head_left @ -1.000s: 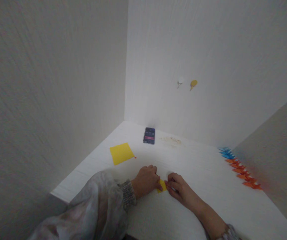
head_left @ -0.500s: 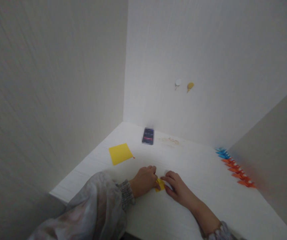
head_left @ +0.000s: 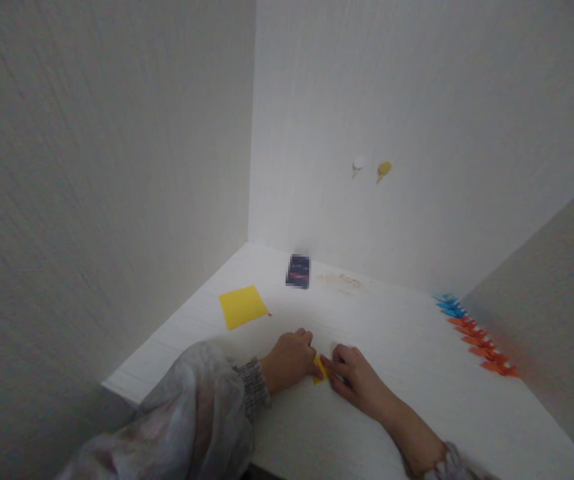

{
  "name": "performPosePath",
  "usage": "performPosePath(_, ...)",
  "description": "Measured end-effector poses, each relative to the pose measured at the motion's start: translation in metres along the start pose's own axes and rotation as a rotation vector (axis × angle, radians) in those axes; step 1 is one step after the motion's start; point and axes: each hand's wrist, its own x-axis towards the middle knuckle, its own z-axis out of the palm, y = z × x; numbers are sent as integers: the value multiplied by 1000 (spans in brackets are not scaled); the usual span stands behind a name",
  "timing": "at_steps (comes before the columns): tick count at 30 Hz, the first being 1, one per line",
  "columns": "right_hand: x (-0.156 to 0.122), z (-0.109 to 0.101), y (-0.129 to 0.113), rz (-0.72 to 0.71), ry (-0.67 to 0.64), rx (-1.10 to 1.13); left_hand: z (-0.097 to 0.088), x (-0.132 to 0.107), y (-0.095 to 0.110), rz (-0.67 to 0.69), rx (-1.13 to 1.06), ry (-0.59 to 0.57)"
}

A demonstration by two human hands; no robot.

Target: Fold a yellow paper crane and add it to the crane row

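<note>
A small folded piece of yellow paper lies on the white tabletop between my two hands, partly covered by fingers. My left hand is closed, with its thumb and fingertips gripping the paper's left side. From the right, my right hand has its index finger and thumb closed at the paper's right edge. The exact shape of the fold is hidden under the fingertips.
A flat yellow paper sheet lies to the left, with a tiny red scrap at its corner. A dark blurred box sits by the back wall. Blue folded papers and orange folded papers line the right wall. Two hooks hang above.
My right fingers have shifted slightly over the yellow paper, so less of it shows. A white patch visible by the right fingers earlier is gone. The view has moved slightly.
</note>
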Motion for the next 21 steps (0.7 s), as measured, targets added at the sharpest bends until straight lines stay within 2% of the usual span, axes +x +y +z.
performPosePath(5,-12,-5,5,5,7,-5,1,1,0,0,9,6)
performPosePath(14,-13,-1,8,18,73,71,4,1,-1,-2,-34,12)
performPosePath(21,-14,7,15,91,189,177,5,0,-4,-15,-161,12)
